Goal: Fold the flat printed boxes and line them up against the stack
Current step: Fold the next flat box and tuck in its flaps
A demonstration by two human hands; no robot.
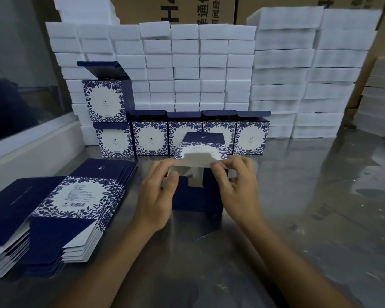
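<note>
Both hands, left hand and right hand, are pinching the half-folded box; I'd be tucking its white flap squarely.

left hand — forearm entering from lower centre, wrist straight, fingers extended upward and slightly curled, thumb pressed against a white flap. right hand — forearm entering from lower right, fingers curled, thumb and forefinger pinching the same flap. hands near each other, apart.

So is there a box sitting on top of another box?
Yes, one folded box with its lid up sits on the leftmost box in the row.
</note>
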